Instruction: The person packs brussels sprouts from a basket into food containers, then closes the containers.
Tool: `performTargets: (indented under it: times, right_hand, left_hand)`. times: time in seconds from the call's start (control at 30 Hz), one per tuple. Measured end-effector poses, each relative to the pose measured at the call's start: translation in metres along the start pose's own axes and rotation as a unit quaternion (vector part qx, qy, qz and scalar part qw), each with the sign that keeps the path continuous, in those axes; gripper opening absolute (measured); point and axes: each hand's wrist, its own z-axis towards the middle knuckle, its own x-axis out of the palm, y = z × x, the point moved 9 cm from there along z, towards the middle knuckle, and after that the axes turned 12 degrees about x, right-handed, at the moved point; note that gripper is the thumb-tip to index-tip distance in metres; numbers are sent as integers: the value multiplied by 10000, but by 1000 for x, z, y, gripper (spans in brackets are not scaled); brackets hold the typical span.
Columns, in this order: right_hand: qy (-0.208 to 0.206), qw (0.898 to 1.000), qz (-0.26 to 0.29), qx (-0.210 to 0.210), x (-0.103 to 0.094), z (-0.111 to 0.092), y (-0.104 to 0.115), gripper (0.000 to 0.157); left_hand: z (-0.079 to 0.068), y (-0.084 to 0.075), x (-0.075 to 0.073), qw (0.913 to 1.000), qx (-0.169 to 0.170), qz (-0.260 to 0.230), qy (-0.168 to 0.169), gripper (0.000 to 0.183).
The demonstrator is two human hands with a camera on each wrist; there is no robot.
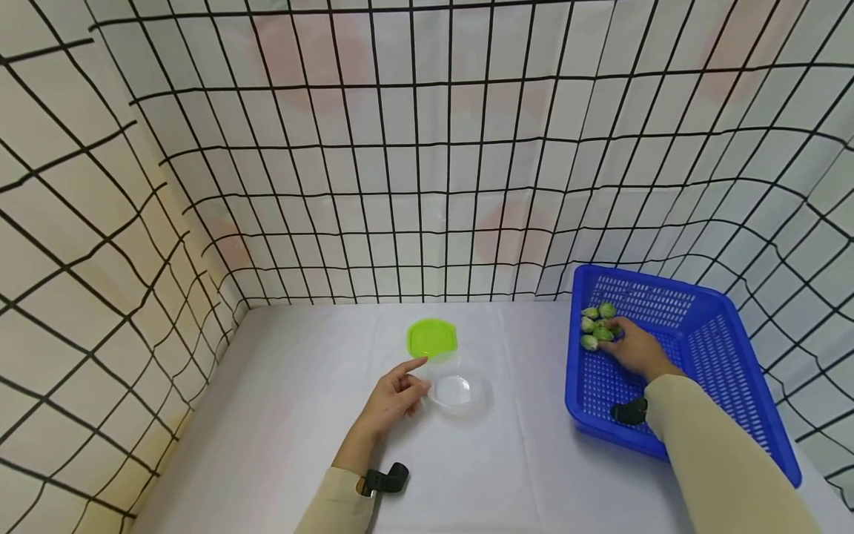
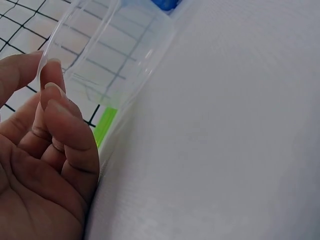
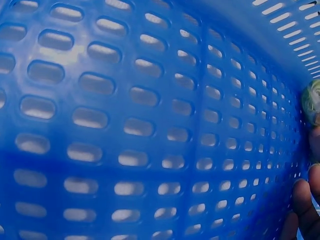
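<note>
My left hand pinches the rim of a clear plastic tub standing on the white tabletop. In the left wrist view, the tub has its rim between thumb and fingertips. Behind it lies a bright green lid. Over at the right, my right hand reaches into a blue basket, thumb and fingers around one of several small green Brussels sprouts by its left wall. At the right wrist view's edge, a sprout shows beside the fingertips, partly cut off.
Black wire grid encloses the table at the back and both sides, with white cloth behind it. The basket's raised, slotted walls surround the right hand. White cloth covers the tabletop left of the tub.
</note>
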Motion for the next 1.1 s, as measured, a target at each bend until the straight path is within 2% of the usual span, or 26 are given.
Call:
performTargets:
  times: [0.3, 0.5, 0.9, 1.1]
  right_hand:
    - [-38, 10000, 49, 39, -1, -1, -1, 52]
    - [-5, 9998, 178, 95, -3, -1, -3, 54]
    - [-421, 9969, 591, -290, -18, -10, 8, 58]
    - [-467, 9961, 657, -348, -25, -16, 14, 57]
  left_hand:
    - [0, 0, 0, 9999, 86, 52, -13, 54]
    - [-1, 2, -1, 9999, 21, 29, -102, 53]
    - [-1, 0, -1, 9999, 114, 95, -47, 54]
    - [-2, 1, -1, 9999, 71, 130, -79, 53]
